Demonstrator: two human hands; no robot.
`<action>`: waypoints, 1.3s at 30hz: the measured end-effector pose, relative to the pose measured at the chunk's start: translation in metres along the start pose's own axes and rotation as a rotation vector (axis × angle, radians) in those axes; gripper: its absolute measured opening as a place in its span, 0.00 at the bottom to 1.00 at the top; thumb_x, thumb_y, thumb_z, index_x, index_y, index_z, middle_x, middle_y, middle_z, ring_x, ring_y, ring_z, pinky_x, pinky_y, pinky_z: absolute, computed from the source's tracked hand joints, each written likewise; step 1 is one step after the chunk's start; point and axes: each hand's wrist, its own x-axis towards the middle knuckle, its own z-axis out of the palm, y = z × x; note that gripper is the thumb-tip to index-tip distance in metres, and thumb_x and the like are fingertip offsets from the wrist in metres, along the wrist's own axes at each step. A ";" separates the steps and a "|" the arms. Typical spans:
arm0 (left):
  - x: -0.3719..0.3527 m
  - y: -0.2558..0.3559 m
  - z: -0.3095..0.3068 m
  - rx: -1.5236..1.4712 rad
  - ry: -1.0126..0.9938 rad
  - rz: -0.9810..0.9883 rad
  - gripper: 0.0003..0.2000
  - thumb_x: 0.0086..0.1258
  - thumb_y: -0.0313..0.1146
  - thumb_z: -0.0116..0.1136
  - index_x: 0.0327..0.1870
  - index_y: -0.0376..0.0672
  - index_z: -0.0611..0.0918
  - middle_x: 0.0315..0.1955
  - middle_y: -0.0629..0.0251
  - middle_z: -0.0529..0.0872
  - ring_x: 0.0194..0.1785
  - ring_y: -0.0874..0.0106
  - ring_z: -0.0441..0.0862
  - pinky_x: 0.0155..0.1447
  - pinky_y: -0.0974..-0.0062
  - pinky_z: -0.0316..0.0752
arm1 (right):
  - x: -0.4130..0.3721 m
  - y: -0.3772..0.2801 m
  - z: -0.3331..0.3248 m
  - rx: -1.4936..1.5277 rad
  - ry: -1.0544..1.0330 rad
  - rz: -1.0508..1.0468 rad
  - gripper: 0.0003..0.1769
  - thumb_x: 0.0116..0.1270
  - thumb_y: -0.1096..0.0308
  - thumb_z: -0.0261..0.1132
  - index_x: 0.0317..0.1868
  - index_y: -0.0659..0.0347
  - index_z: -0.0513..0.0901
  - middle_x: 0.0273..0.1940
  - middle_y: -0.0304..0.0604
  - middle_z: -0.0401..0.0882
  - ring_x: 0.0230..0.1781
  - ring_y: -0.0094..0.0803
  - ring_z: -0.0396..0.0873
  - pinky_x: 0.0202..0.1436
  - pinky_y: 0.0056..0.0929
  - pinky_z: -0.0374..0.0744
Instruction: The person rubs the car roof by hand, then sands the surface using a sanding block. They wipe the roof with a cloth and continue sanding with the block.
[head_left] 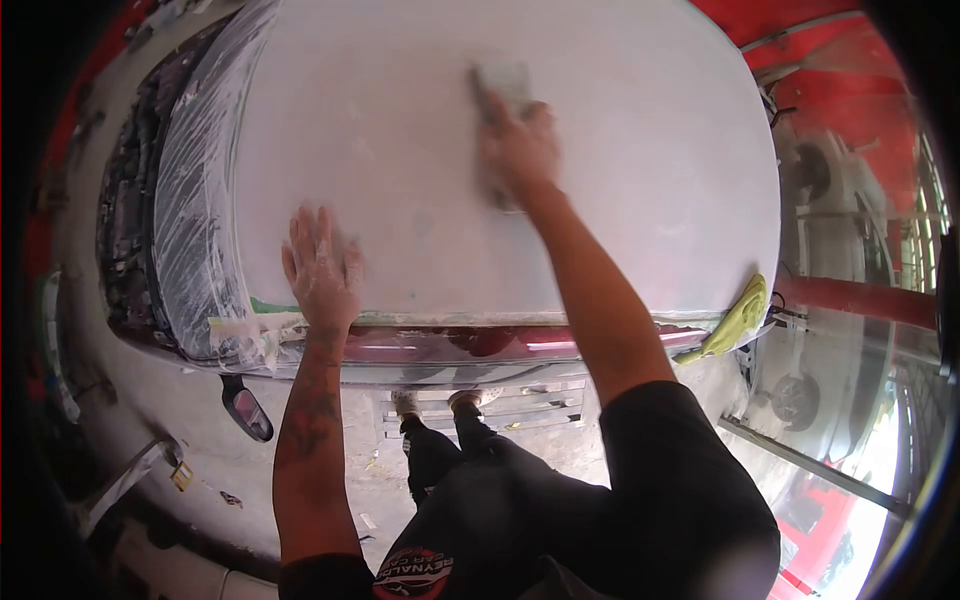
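A car roof [390, 130] coated in dull pale grey fills the middle of the view. My right hand [522, 150] is closed around a long sanding block [503, 84] against the roof, and both are smeared by motion. The block's far end shows beyond my fingers; its underside is hidden. Lower left, my left hand [322, 272] lies flat on the roof near its edge, fingers stretched out and dusted white, holding nothing.
Clear plastic film [200, 190] covers the windshield, taped along the roof. A yellow-green cloth [738, 322] hangs at the roof's right corner. A side mirror [247, 408] juts out below. My feet stand on a slatted metal platform [540, 405]. Another vehicle [830, 230] is on the right.
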 end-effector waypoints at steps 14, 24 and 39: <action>-0.002 0.000 0.000 0.013 -0.011 0.008 0.31 0.69 0.43 0.51 0.73 0.48 0.64 0.74 0.52 0.59 0.76 0.52 0.55 0.75 0.47 0.47 | 0.026 -0.101 0.054 -0.032 0.066 -0.198 0.25 0.69 0.60 0.54 0.67 0.42 0.70 0.55 0.61 0.69 0.59 0.55 0.68 0.60 0.51 0.71; 0.000 0.002 0.002 0.035 0.002 -0.011 0.31 0.67 0.41 0.53 0.73 0.47 0.64 0.73 0.52 0.59 0.76 0.53 0.55 0.74 0.45 0.48 | -0.014 0.206 -0.065 -0.187 0.065 0.653 0.35 0.68 0.50 0.50 0.76 0.32 0.56 0.58 0.64 0.65 0.61 0.59 0.68 0.64 0.50 0.71; 0.000 -0.001 0.001 0.020 -0.006 0.003 0.30 0.70 0.42 0.53 0.73 0.46 0.64 0.73 0.51 0.59 0.76 0.52 0.55 0.75 0.47 0.48 | 0.031 0.047 -0.008 -0.124 0.029 0.129 0.32 0.67 0.51 0.53 0.73 0.31 0.62 0.62 0.64 0.64 0.61 0.57 0.70 0.59 0.53 0.74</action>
